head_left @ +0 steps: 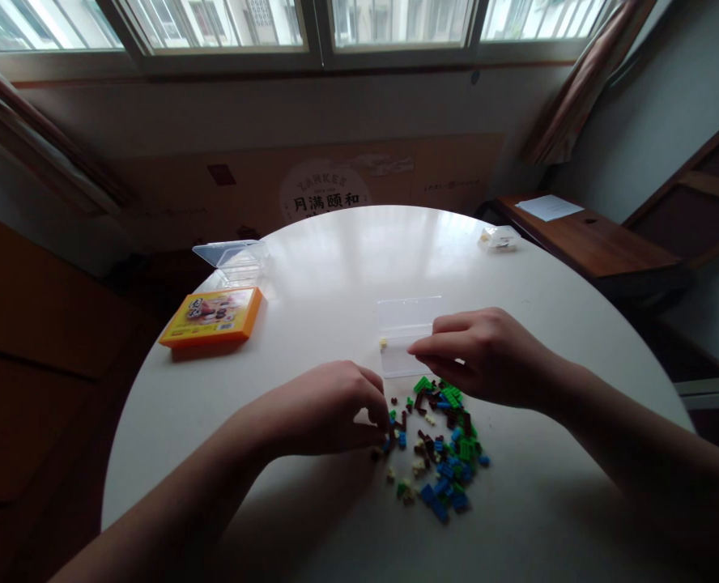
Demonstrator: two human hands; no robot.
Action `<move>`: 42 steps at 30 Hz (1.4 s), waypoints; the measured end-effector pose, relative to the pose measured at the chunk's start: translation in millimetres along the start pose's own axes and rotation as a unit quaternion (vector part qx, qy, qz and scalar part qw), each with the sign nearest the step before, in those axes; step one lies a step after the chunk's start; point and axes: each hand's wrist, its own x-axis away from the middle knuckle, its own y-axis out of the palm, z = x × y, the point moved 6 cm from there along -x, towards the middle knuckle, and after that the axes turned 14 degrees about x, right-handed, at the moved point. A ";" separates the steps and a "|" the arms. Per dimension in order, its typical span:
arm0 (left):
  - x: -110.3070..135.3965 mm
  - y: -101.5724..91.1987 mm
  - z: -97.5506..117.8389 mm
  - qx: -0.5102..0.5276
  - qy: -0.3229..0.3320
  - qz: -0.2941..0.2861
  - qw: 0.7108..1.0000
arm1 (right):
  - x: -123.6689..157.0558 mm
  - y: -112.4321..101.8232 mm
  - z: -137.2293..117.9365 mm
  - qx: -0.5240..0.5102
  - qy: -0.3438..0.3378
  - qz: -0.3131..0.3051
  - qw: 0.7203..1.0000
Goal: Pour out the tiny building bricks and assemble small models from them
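A loose heap of small building bricks (448, 470) in green, blue, brown and cream lies on the white table. At its left edge, my left hand (335, 409) curls its thumb and finger together beside a blue brick; what sits between the tips is hidden. My right hand (487, 352) hovers over the right part of a clear plastic case (396, 362), behind the heap. Its fingers are pressed together, and any piece in them is too small to make out. One cream brick (383, 344) rests inside the case on the left. The case's lid lies open toward the window.
On the left of the round white table (311, 291) sits an orange box (214, 316) with a printed top. Behind it stands an open clear container (238, 263). A small clear packet (499, 238) lies at the far right. A wooden side table (602, 243) holds papers.
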 end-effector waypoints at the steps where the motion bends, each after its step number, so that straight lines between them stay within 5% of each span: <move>1: 0.1 0.4 -0.1 0.000 -0.002 -0.001 1.000 | 0.1 -0.4 0.4 0.000 0.001 0.001 1.000; 20: -3.1 6.2 1.1 -0.012 -0.018 -0.023 1.000 | 0.3 0.1 3.0 0.000 0.015 -0.013 1.000; 30: -3.1 6.3 1.0 -0.033 0.002 -0.012 0.999 | 8.5 6.0 -15.0 -0.085 -0.081 -0.235 0.965; 42: 3.2 -12.6 -9.9 -0.100 -0.035 0.052 0.993 | 11.0 7.0 -28.5 -0.128 -0.119 -0.285 0.942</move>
